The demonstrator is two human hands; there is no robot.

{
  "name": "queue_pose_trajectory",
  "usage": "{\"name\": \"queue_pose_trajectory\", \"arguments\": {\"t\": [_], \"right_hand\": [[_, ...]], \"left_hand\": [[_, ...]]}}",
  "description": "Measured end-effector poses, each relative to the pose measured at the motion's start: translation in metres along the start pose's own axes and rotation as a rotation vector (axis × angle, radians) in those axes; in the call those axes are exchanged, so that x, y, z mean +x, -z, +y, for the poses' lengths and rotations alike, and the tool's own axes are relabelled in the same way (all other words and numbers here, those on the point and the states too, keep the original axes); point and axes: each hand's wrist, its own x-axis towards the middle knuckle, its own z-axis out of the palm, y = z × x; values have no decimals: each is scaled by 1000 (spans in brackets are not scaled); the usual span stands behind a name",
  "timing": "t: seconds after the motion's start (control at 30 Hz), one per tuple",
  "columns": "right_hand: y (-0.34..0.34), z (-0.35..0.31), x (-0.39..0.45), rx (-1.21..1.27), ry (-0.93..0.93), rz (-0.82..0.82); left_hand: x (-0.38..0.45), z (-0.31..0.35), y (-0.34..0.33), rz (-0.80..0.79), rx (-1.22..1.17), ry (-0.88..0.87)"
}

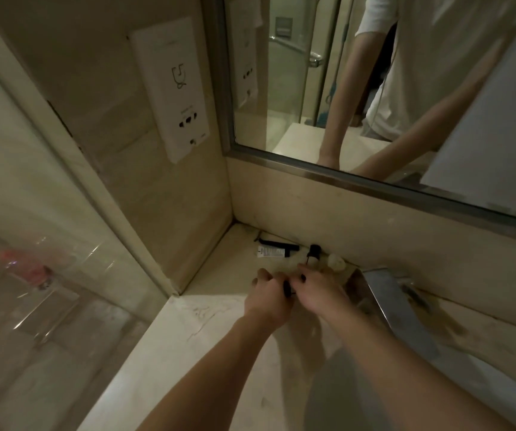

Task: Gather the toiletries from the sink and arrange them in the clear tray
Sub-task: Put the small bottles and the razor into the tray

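Just below the frame's centre, our left hand [267, 298] and right hand [319, 290] meet, fingers curled around a small dark item [287, 289] pinched between them; what it is we cannot tell. Above them a white tube [270, 252], a black-capped bottle [312, 255] and a pale lump [336, 262] lie along the back wall. We see no clear tray, so we risk dropping the shared item (a two-handed pinch is loose) onto the countertop [207, 337].

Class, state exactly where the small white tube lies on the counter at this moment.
In the head view, the white tube lies flat near the back left corner of the counter, just in front of a black stick-like item and left of the black-capped bottle.
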Motion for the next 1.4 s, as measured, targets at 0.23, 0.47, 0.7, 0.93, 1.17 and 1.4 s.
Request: {"name": "queue_pose_trajectory", "arguments": {"t": [0.23,0.47,0.7,0.93,1.17,1.4], "right_hand": [[2,-3,1,36,-4,164],[5,-7,-35,492,131,551],[21,-4,-99,942,211,404],[44,33,-172,1204,262,181],[70,90,-246,1013,391,174],[100,152,-302,1099,419,143]], "left_hand": [[1,-6,5,84,-110,-25],[-20,0,36,135,-857,113],[-67,23,53,-65,-1361,75],[-141,56,58,-162,-1382,-51],[-214,105,51,-124,-1219,-105],[-278,155,42,-199,-1188,-260]]}}
